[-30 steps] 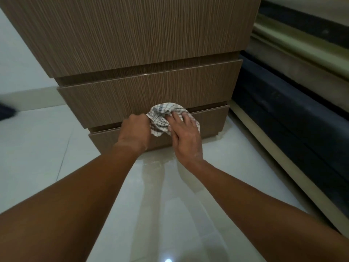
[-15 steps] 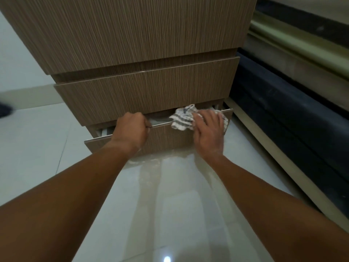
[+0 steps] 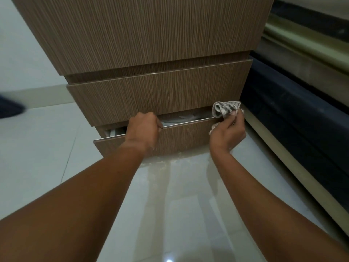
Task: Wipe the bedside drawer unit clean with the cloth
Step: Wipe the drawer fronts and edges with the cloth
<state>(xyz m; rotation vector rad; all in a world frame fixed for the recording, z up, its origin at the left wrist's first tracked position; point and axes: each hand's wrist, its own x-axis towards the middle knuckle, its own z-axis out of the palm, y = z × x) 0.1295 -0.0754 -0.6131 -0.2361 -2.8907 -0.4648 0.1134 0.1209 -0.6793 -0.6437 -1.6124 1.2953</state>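
Note:
The wood-grain bedside drawer unit (image 3: 151, 38) stands ahead of me with three drawer fronts. Its bottom drawer (image 3: 181, 137) is pulled out a little, and pale contents show through the gap. My left hand (image 3: 143, 129) grips the top edge of that drawer near its middle. My right hand (image 3: 227, 131) holds a crumpled checked cloth (image 3: 224, 108) at the drawer's right end, against its top edge. Part of the cloth is hidden inside my palm.
A glossy white tiled floor (image 3: 170, 205) lies under my arms. To the right runs a dark bed base (image 3: 294, 114) with a pale wooden rail (image 3: 283, 159) along the floor. A dark object (image 3: 9, 108) sits at the far left edge.
The bottom drawer went from closed to pulled slightly open. My right hand slid the cloth rightward along its top edge to the right end. My left hand kept its grip on the drawer edge.

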